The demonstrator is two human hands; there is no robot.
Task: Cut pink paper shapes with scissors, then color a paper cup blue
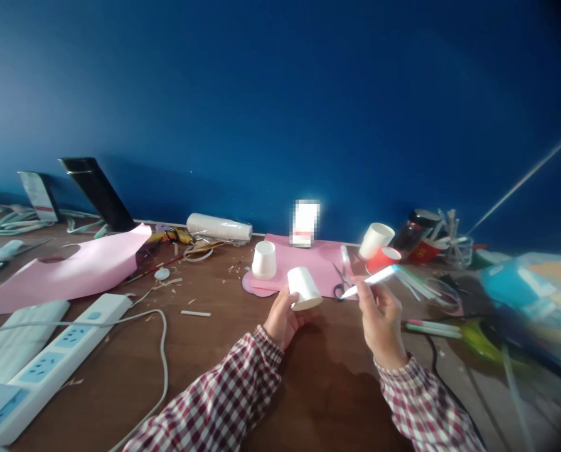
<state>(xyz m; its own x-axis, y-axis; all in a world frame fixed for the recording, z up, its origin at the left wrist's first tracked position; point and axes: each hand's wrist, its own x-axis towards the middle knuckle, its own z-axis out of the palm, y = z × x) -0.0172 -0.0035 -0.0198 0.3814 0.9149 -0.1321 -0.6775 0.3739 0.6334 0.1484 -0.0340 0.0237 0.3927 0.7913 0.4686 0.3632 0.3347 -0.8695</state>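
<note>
My left hand (283,318) is closed round a white paper cup (304,287), held tilted just above the brown table (214,351). My right hand (381,317) pinches a white marker pen (371,280) with a teal band, its tip pointing left toward the cup and a short gap between them. Both sleeves are red-and-white check. Behind the cup, another white paper cup (264,259) stands upside down on a pink paper sheet (315,263).
Scissors (341,282) lie on the pink sheet. A white cup (376,240) and a red cup (383,258) lie at the back right, near a jar (415,231). Power strips (49,361) with a cable sit left, beside a big pink sheet (73,267). A cup stack (219,227) lies by the blue wall. Pens (431,326) are scattered right.
</note>
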